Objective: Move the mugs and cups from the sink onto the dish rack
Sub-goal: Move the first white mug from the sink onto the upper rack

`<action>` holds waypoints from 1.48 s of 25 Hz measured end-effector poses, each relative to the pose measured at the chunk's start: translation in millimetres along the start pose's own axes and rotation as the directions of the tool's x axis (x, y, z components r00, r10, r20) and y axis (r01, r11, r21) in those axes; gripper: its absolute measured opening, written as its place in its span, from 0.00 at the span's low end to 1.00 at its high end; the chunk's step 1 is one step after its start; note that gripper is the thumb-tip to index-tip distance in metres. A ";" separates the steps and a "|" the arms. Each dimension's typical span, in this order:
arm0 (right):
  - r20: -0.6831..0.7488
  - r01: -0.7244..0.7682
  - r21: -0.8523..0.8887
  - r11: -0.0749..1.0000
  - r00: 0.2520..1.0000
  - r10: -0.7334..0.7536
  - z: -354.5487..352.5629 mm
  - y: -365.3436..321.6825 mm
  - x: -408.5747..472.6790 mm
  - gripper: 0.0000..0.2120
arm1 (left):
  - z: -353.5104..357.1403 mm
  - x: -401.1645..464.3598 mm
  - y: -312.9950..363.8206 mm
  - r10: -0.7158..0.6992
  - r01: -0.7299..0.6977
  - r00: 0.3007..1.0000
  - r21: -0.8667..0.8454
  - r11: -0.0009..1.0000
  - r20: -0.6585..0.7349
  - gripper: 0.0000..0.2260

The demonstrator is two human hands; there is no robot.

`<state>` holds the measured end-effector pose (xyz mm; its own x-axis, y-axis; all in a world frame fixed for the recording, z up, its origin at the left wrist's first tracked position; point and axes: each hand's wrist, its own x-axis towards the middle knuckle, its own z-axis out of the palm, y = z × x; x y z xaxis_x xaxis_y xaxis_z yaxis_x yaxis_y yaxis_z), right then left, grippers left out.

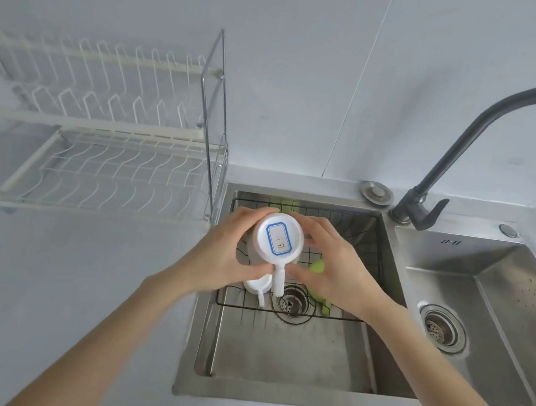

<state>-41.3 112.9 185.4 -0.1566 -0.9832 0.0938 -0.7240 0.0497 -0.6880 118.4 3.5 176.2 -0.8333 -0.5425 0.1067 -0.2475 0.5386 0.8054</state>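
Here both hands, left [220, 257] and right [335, 270], grip an upturned white mug [277, 239] above the sink [293, 349].

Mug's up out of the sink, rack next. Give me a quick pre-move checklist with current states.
1. Grip: left hand and right hand both on the white mug: ok.
2. Mug inverted, labelled base facing the camera: ok.
3. Mug clear of the wire basket: ok.
4. Dish rack lower tier free: ok.
5. Rack's chrome end frame between mug and rack: not ok.
6. Dripping water: cannot tell.
7. Second white mug remaining in sink: not ok.
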 end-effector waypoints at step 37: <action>0.143 0.254 -0.520 0.815 0.967 -0.209 -43.5 -200.9 234.2 0.34 | -275.9 71.1 -1.2 0.121 -0.115 0.985 0.051 0.992 -0.124 0.25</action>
<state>38.2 -119.7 376.9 0.0964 -0.9866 0.1315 -0.9796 -0.1174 -0.1628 195.8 -213.6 343.8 -0.7893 -0.5492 0.2744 -0.1750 0.6296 0.7569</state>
